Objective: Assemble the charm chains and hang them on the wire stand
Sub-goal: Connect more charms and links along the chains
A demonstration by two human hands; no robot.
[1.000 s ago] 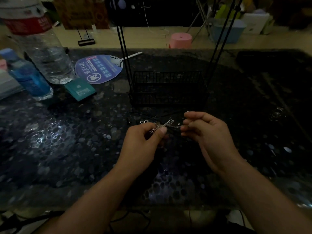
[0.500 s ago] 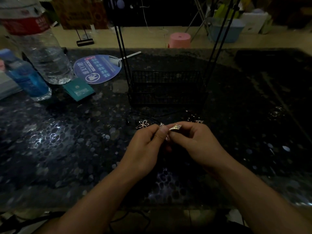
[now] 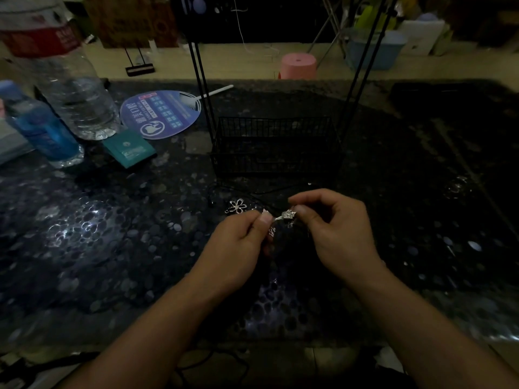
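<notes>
My left hand (image 3: 241, 242) and my right hand (image 3: 337, 228) are held close together just above the dark patterned table. Between their fingertips is a small silver charm piece (image 3: 286, 214); my right thumb and forefinger pinch its leaf-shaped end, my left pinches the other end. A bit of silver dangles below my left fingers. A silver flower charm (image 3: 237, 206) lies on the table just beyond my left hand. The black wire stand (image 3: 275, 141), with a basket base and tall thin uprights, stands straight ahead of my hands.
At the left stand a large clear water bottle (image 3: 73, 88) and a smaller blue bottle (image 3: 42, 130). A round blue hand fan (image 3: 161, 113) and a teal card (image 3: 129, 148) lie near them. Thin black cord lies before the stand. A pink stool (image 3: 298, 66) is beyond the table.
My hands came together around the charm half a second ago and have now drawn slightly apart, showing the silver piece stretched between them. The flower charm on the table came into view.
</notes>
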